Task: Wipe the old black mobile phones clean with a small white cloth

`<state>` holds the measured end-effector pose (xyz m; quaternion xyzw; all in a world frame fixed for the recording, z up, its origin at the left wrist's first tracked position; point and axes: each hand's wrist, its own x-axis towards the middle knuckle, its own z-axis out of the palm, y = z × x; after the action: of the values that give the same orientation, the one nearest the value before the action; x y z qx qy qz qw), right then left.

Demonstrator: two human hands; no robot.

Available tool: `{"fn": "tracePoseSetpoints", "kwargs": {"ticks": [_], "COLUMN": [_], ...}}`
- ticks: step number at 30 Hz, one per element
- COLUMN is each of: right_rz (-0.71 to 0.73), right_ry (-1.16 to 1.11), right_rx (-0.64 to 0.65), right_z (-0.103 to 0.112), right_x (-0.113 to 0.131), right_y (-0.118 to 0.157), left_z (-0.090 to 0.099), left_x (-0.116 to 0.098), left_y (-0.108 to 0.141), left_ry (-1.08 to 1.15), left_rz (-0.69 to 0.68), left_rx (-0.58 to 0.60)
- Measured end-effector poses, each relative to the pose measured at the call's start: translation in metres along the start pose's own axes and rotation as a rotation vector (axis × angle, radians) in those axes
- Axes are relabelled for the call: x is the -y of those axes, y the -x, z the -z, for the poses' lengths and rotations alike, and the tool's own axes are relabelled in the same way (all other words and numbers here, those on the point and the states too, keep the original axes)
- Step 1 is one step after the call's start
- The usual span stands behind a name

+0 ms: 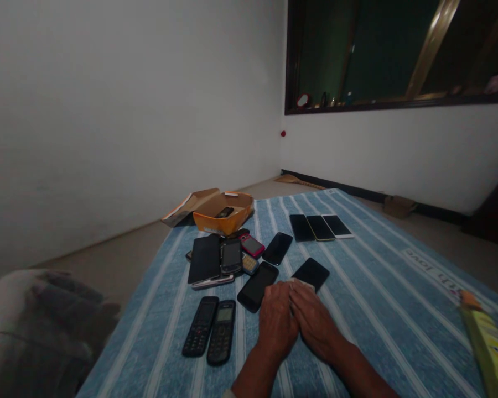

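Observation:
My left hand (277,320) and my right hand (313,320) are pressed together, fingers curled, near the middle of the cloth-covered surface. A pale piece of cloth or tissue (307,285) shows at their fingertips, mostly hidden by the hands. It lies against the near end of a black smartphone (314,272), whose screen faces up. Left of my left hand is another black smartphone (257,286), lying at a slant. Beyond it rests a dark smartphone (278,248). Two black keypad phones (201,326) lie side by side at the near left.
A pile of phones, with a black tablet-like slab (205,258) and a pink phone (252,245), sits left. Behind it stands an open orange box (222,223) with a phone inside. Three smartphones (321,228) lie in a row. A yellow-green bottle or tube (487,342) is right.

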<state>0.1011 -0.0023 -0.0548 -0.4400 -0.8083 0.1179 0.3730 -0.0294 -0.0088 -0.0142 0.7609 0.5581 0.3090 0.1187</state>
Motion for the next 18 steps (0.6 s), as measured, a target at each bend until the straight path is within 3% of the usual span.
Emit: {"fn": "tracePoseSetpoints", "kwargs": {"ticks": [8, 18], "right_rz": [0.037, -0.147], "right_ry": [0.062, 0.260], "right_rx": [0.122, 0.019], "right_z": [0.021, 0.017], "right_x": [0.018, -0.018], "right_y": [-0.021, -0.032], "left_z": [0.000, 0.000], "left_x": [0.005, 0.009], "left_y": [-0.005, -0.004], "left_ry": [-0.006, 0.036], "left_rz": [-0.029, 0.002], "left_rx": [-0.030, 0.008]}}
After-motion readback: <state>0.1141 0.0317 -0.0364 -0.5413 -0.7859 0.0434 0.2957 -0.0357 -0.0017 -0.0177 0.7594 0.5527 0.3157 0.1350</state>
